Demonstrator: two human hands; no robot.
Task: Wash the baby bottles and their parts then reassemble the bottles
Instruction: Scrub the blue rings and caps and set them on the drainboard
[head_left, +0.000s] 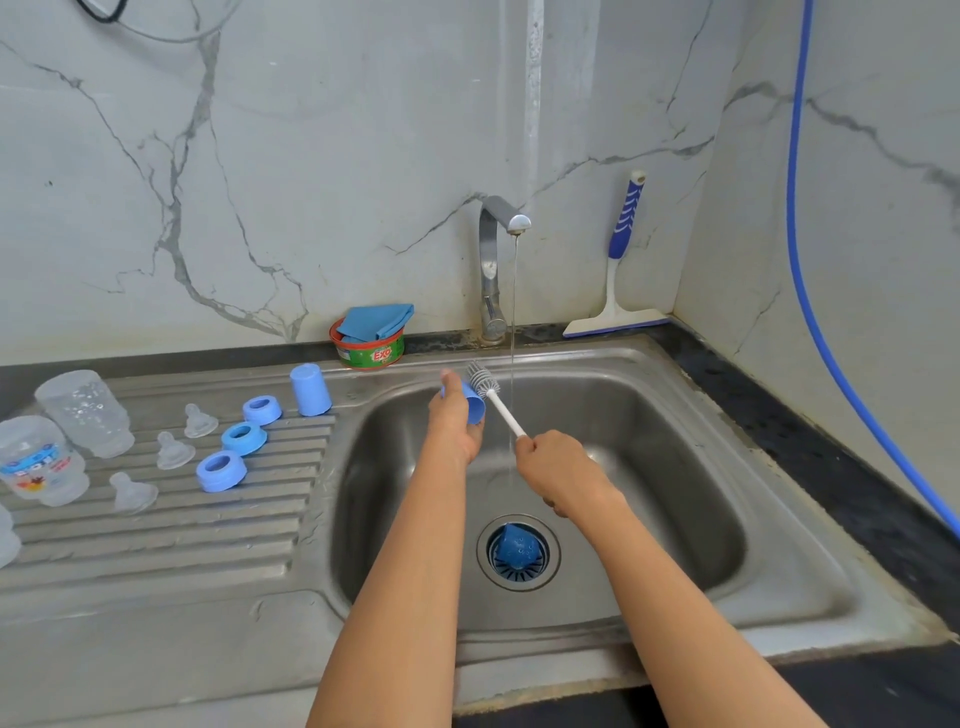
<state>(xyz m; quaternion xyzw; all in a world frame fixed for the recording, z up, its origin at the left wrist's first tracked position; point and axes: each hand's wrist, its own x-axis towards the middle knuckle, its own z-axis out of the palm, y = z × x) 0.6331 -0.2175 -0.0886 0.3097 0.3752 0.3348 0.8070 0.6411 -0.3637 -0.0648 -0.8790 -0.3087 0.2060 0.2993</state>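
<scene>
The washing seems to be in its late part, and the reassembling is not yet begun. On the ribbed surface at the left of the frame the parts lie each apart from the others: the clear bottles, three clear nipples, three blue rings and one standing cap. No bottle carries a ring or a nipple. Small drops show on the bottles, so I judge these are already washed, but this is not sure. One drain cap lies on the strainer at the lower middle of the sink, well apart from both hands; it probably waits for its turn.

The left hand, in the upper middle of the frame, has its grip closed around the held cap, thumb on top. The right hand has its grip closed around the white handle of the brush. The bristle head stands just above and behind the held cap, touching it or nearly so; I cannot tell if it is inside. A thin stream from the tap falls just beside the right hand, not on the held cap.

What is left, in my judgement: finish this cap, wash the drain cap, then assemble all the bottles.
</scene>
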